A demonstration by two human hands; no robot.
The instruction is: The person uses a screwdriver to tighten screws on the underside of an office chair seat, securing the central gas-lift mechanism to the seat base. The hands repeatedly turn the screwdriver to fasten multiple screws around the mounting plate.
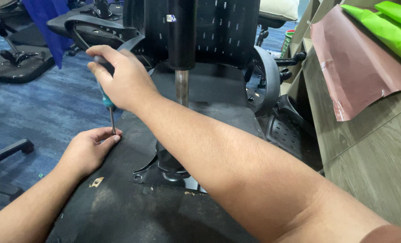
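Fingers of the right hand (122, 78) wrap tight around the teal-and-black handle of a screwdriver (108, 105), held nearly upright with its shaft pointing down. The left hand (87, 150) lies on the black underside of an upturned office chair seat (119, 207), thumb and forefinger pressed together around the screwdriver's tip, at the seat's left edge; whatever small fastener sits there is hidden by the fingertips.

Just right of the hands, the chair's metal column (181, 85) rises from a black mechanism plate (164, 168) bolted to the seat. Beyond it stands the mesh backrest (218, 31), with an armrest (97, 24) to the far left.

My judgement is that the tip could slip off its seat under pressure and jab the pinching fingers, since they sit right at the point; a tilted shaft could also round out the fastener.

On the right, a wooden cabinet (371, 153) carries a pink sheet (358, 67) and green material (389, 27). A small striped bin (288, 40) stands far back; what it holds cannot be told. Blue carpet (43, 108) lies to the left.
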